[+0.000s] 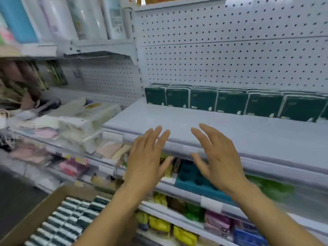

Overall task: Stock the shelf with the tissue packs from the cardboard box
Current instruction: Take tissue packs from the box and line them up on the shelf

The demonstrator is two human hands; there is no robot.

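Hovering over the front edge of the pale grey metal shelf (pixel 177 121), the left hand (pixel 147 157) and the right hand (pixel 218 155) both have their fingers spread and relaxed, palms facing each other — neither grasps anything. Along the back of that shelf, against the white pegboard panel (pixel 230 50), stands a row of dark green tissue packs (pixel 230 102), upright and side by side, reaching from near the left post out past the right of the view. The broad front strip of the shelf is bare. Down at the lower left sits the open brown cardboard box (pixel 40 210), and the packs inside it (pixel 71 222) lie in tight rows, dark with pale stripes — many remain. So, as I judge it, one back row is placed, while the front of the shelf and most of the box are yet to be dealt with.
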